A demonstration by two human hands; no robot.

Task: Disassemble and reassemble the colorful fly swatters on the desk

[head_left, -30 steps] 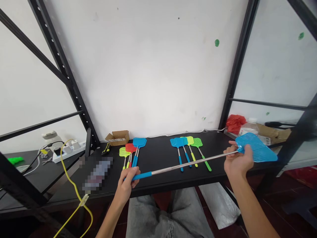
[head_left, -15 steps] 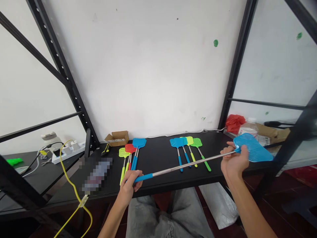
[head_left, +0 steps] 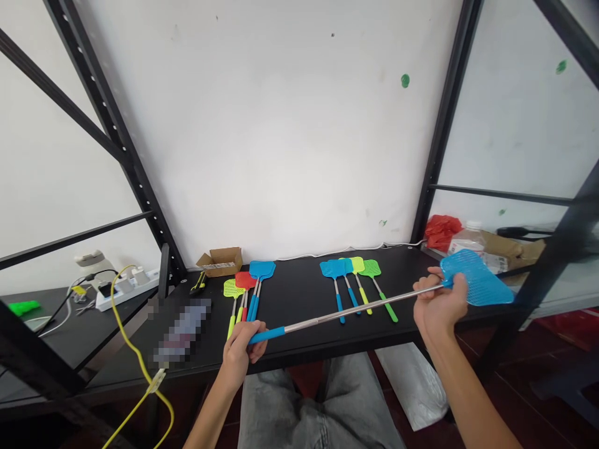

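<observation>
A blue fly swatter [head_left: 365, 308] with a long metal telescopic rod is held slanting above the front of the black table. My left hand [head_left: 243, 350] is closed round its blue handle. Near the blue head, my right hand [head_left: 440, 299] grips the end of the rod, thumb against the base of the paddle. Behind my left hand lie short fly swatters: yellow-green [head_left: 233, 289], red [head_left: 245, 280] and blue [head_left: 261, 270] ones. Beyond the rod is another group with blue [head_left: 332, 269], yellow [head_left: 357, 265] and green [head_left: 372, 269] heads.
On the black table [head_left: 299, 290] stand a small open cardboard box [head_left: 219, 262] and a black-yellow cutter [head_left: 198, 284]. A yellow cable [head_left: 122, 318] hangs at left, near a power strip [head_left: 128, 288]. A plastic bottle [head_left: 469, 238] and red bag [head_left: 442, 232] sit at right. Black rack posts [head_left: 447, 118] flank me.
Both hands stay on the long blue swatter, which looks almost still. The whole view has shifted by a few pixels.
</observation>
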